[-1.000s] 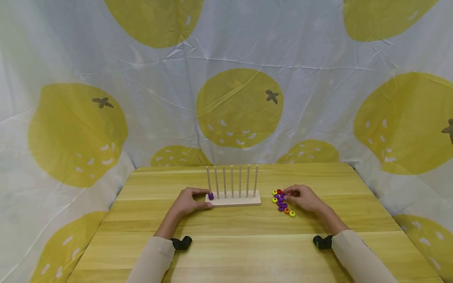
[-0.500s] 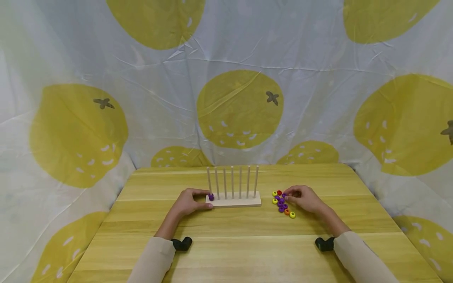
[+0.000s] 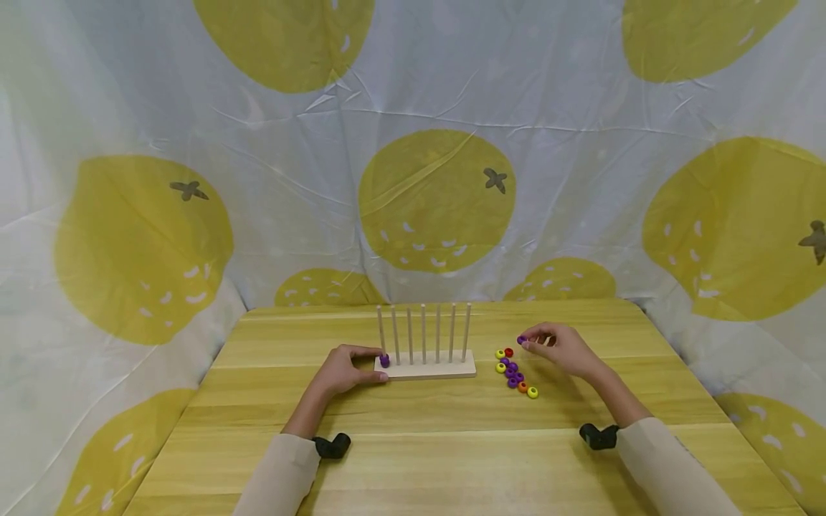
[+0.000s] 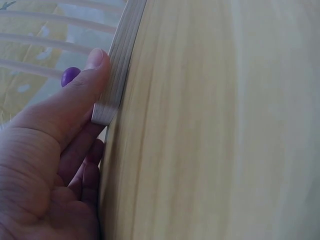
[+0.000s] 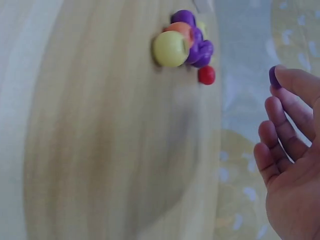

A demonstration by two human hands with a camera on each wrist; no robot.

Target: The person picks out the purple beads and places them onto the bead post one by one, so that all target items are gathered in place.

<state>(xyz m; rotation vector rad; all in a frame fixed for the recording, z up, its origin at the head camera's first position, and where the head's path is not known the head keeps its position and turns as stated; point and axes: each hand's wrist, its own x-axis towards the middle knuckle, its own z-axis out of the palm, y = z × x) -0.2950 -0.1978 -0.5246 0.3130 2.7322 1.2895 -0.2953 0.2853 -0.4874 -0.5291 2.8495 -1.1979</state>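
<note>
My left hand point(image 3: 343, 369) grips the left end of a pale wooden peg rack point(image 3: 432, 368), thumb along its front edge. The rack has a flat base and several upright pegs in a row. A purple bead point(image 3: 384, 361) sits at the bottom of the leftmost peg; it also shows behind my thumb in the left wrist view. My right hand point(image 3: 563, 349) pinches another purple bead point(image 5: 274, 77) between thumb and forefinger, raised above the table. Below and left of that hand lies a cluster of loose purple beads point(image 3: 510, 373).
Among the cluster lie a red bead point(image 3: 509, 352), an orange bead point(image 3: 523, 387) and several yellow ones, such as the front yellow bead point(image 3: 532, 393). The wooden table point(image 3: 452, 451) ends at a lemon-patterned curtain point(image 3: 568, 179) behind the rack.
My right hand has lifted a purple bead up off the cluster, moving up and slightly to the right. The left hand and the rack have stayed in place.
</note>
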